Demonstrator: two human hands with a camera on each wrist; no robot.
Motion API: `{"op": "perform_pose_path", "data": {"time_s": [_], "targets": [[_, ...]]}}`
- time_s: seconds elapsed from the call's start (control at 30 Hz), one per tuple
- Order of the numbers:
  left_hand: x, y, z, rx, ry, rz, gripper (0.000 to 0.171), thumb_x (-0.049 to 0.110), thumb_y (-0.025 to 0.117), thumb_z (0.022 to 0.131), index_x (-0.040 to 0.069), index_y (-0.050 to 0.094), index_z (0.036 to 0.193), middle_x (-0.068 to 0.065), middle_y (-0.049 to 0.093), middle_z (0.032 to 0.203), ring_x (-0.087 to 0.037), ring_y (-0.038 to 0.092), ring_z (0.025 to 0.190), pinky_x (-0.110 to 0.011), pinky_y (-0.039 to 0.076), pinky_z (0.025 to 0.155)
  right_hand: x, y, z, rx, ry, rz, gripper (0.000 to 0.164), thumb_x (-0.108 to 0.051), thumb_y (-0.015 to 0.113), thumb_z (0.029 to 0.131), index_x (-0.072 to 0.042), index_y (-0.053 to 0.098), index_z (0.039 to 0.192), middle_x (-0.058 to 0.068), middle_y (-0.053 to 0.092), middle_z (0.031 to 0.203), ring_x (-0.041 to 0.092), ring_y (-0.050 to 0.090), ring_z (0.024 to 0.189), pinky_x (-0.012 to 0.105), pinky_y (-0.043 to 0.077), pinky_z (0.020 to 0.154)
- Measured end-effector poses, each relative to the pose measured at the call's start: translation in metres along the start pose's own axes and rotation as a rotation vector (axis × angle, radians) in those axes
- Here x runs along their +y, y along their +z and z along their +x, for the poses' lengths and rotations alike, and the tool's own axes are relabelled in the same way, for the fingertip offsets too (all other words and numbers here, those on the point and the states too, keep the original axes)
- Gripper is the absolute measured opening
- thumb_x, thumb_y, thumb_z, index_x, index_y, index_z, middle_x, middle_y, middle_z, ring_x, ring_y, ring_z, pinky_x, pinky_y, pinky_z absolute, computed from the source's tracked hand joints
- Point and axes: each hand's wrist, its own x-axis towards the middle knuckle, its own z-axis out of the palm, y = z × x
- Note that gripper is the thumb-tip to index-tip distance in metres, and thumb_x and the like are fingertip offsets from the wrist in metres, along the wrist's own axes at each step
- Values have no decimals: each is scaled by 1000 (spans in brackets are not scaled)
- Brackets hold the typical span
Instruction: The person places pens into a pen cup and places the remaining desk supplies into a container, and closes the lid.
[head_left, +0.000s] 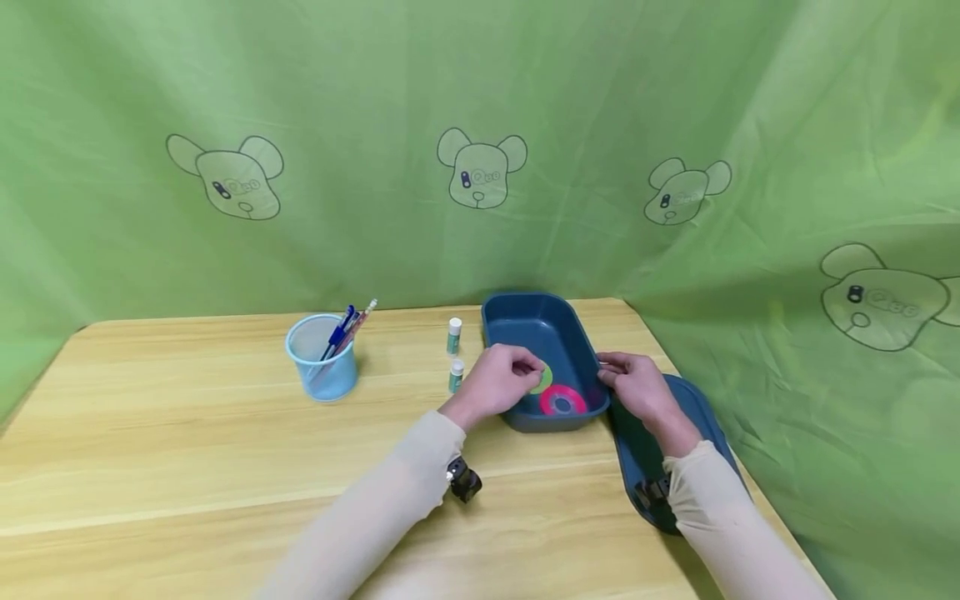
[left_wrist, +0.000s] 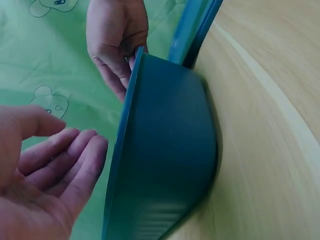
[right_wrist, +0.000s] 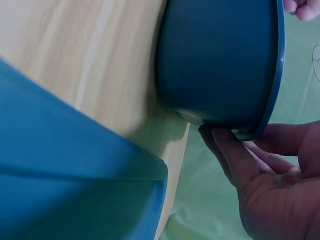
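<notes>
A dark blue plastic bin (head_left: 558,422) stands on the table with a pink ring (head_left: 576,397) and a green ring (head_left: 544,380) in its near end. My left hand (head_left: 498,379) hovers over the bin's left rim, near the green ring. Its fingers (left_wrist: 92,155) curve loosely beside the rim in the left wrist view, with nothing visible between them and the thumb. At the right side, my right hand (head_left: 637,383) pinches the bin's rim, thumb on the inside and fingers (right_wrist: 235,155) against the outer wall.
A matching blue lid (head_left: 633,437) lies right of the bin, partly under my right forearm. Two small white-capped glue sticks (head_left: 453,337) stand left of the bin. Farther left is a light blue mesh cup (head_left: 330,379) with pens (head_left: 341,333). Green curtain (head_left: 360,233) borders the table.
</notes>
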Motion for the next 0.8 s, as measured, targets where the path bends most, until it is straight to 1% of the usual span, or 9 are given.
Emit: {"op": "perform_pose_path", "data": {"time_s": [0.1,0.17,0.23,0.33,0.47,0.53,0.67,0.8], "targets": [[1,-8,-6,-18,53,-29,12,10,66,93,6,73,102,5,66,89,-9,60,82,-21,53,74,1,0,0,-4,1,4,42,-6,46,102,10,45,141,30,52,134,37,52,121,47,47,100],[4,-13,-10,-17,100,-56,12,8,67,93,5,73,103,4,66,91,-10,61,85,-21,54,76,1,0,1,-6,-1,1,42,-6,46,102,9,45,141,30,52,133,38,52,121,48,47,100],[7,-19,-14,-3,138,-82,12,7,67,93,5,72,103,3,65,95,-10,61,88,-21,54,79,1,-1,1,-7,-3,-4,42,-6,46,102,9,44,141,31,52,133,38,52,121,48,47,100],[12,-29,-22,38,167,-166,12,5,67,92,4,71,103,-1,64,100,-13,63,91,-23,55,83,1,-1,0,-7,0,-11,42,-6,46,102,9,44,142,31,52,133,38,51,121,49,46,100],[11,-44,-32,99,176,-283,16,3,67,91,0,70,106,-10,67,106,-17,65,95,-26,55,86,2,0,-1,-6,5,-11,42,-6,46,103,8,44,142,30,52,133,38,52,120,49,46,100],[8,-52,-38,146,180,-319,18,1,68,91,-2,70,108,-13,68,107,-20,66,97,-29,55,88,2,1,-1,-6,1,-10,42,-7,46,103,8,44,142,30,52,133,37,52,120,48,47,99],[-2,-65,-48,230,169,-319,22,4,71,90,-3,70,111,-15,69,107,-23,66,100,-32,54,90,3,1,-1,1,-3,-20,42,-8,46,103,8,44,143,30,53,132,37,53,119,47,49,96],[-15,-73,-56,266,151,-309,28,7,73,89,-2,69,115,-15,68,113,-25,63,107,-33,50,97,2,1,-1,5,0,-27,43,-8,46,103,7,44,143,29,53,131,36,54,117,44,50,94]]}}
